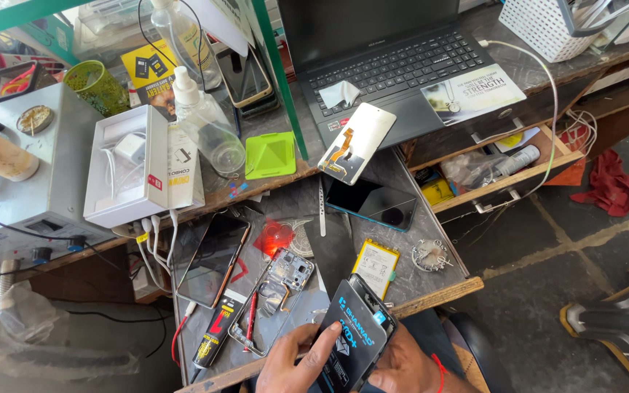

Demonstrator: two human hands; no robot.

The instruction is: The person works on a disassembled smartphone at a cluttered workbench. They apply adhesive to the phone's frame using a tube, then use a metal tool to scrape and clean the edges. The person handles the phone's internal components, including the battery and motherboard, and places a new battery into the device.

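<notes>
Hands: my left hand [296,360] and my right hand [402,367] sit at the near edge of the worktop [402,182], both closed around one opened phone [358,331].
Left hand: my fingers curl over the phone's lower left side, the thumb pressed flat on the black battery [347,342] set inside it.
Right hand: I grip the phone's right edge from underneath; a red thread [442,371] circles that wrist.
Phone: tilted, back open toward me, top end pointing away from my hands, held just above the worktop's wooden edge.
Just beyond my right hand: a yellow-rimmed battery [376,266] lying flat, and a small round dish of screws [431,255] to its right.
Just beyond my left hand: a stripped phone frame [271,298] with a red-handled tool [251,316] on it, a black glue tube [216,331] at its left, and a dark phone [212,258] farther left.
Farther ahead: a dark screen panel [373,204], then a white display panel with orange flex cable [354,142] leaning on a laptop [394,65].
Far left of my hands: an open white box [121,171], a clear spray bottle [209,124], a green stand [271,154].
Right of my hands: an open drawer [489,171], well apart.
</notes>
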